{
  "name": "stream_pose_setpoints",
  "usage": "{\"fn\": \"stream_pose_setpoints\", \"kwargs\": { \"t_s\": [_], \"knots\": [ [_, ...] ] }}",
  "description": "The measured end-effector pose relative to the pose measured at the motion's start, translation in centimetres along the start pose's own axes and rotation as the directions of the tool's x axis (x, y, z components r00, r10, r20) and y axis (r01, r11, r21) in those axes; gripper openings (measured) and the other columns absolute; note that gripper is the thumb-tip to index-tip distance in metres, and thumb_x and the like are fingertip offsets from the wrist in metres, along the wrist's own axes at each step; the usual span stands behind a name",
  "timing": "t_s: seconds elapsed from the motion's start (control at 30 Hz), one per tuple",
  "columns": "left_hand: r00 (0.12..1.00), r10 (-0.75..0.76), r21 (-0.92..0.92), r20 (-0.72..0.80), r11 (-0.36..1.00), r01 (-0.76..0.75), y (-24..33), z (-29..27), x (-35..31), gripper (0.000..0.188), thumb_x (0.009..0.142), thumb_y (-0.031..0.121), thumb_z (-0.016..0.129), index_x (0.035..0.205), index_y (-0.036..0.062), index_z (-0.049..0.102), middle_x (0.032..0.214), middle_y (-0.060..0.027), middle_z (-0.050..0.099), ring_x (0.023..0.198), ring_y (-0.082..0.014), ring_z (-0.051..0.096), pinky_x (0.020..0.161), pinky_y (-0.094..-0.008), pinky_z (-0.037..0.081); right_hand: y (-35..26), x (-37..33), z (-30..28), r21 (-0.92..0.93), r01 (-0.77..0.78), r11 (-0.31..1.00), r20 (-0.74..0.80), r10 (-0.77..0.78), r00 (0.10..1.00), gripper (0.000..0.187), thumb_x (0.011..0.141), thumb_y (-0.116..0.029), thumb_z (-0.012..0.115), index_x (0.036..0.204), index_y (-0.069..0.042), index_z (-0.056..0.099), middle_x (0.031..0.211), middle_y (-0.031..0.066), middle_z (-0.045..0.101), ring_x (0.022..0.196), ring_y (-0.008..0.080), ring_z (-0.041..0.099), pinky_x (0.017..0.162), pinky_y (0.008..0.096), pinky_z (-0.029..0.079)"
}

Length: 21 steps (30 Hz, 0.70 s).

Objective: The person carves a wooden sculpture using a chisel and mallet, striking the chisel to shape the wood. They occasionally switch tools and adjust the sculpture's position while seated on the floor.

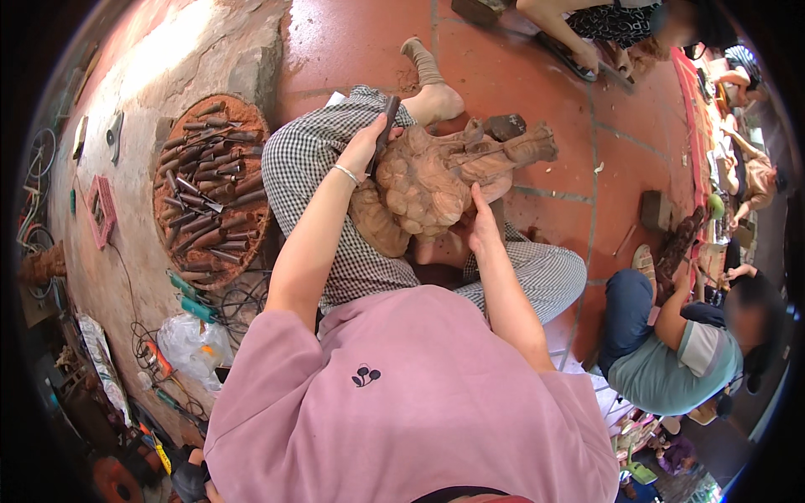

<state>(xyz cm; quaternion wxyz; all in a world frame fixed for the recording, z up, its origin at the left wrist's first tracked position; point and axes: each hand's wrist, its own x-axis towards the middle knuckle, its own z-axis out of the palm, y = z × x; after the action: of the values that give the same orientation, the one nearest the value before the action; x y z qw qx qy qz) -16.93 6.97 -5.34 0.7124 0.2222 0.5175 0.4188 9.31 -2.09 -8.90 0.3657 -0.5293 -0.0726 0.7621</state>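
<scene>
Carving (426, 186), brown and knobbly, is cradled in the lap between checked trouser legs (306, 159). A slim dark tool (385, 134) is gripped in the left hand (364, 147), beside the carving's left edge. The carving's near right side is touched by the right hand (484, 225); its fingers are partly hidden, so its grip cannot be told. To the left, many dark-handled tools (214, 180) are gathered in a round basket (239, 109).

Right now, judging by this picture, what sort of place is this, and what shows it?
Probably a wood-carving workshop: a round tray of reddish dust holds many slim, dark-handled tools, and the right hand touches a knobbly, brown, wooden-looking carving.
</scene>
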Motion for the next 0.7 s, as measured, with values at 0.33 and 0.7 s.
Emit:
{"fn": "stream_pose_setpoints", "kwargs": {
  "t_s": [0.33,0.7],
  "knots": [
    [0.998,0.035,0.022,0.056,0.999,-0.036,-0.1,0.0,-0.8,0.047,0.100,0.046,0.040,0.083,0.0064,0.058,0.121,-0.0136,0.062,0.106,-0.0157,0.053,0.092,-0.0263,0.039,-0.3,0.9,-1.6,0.031,-0.051,0.998,0.064,0.049,0.997,0.073,0.089,-0.055,0.056,0.142,-0.010,0.037,0.143,0.0117,0.043,0.130,0.0331,0.040,0.104,0.0576,0.029],
    [0.996,0.092,0.106,-0.018,0.990,-0.090,-1.8,0.0,-4.2,0.049,0.099,0.049,0.043,0.089,0.0044,0.061,0.106,-0.0050,0.060,0.079,-0.0084,0.046,0.073,-0.0226,0.038,-1.4,1.5,-1.8,0.140,-0.004,0.990,0.266,-0.034,0.963,0.094,0.082,-0.077,0.043,0.147,-0.011,0.029,0.148,0.0126,0.036,0.136,0.0325,0.034,0.108,0.0531,0.028]
  ]
}}
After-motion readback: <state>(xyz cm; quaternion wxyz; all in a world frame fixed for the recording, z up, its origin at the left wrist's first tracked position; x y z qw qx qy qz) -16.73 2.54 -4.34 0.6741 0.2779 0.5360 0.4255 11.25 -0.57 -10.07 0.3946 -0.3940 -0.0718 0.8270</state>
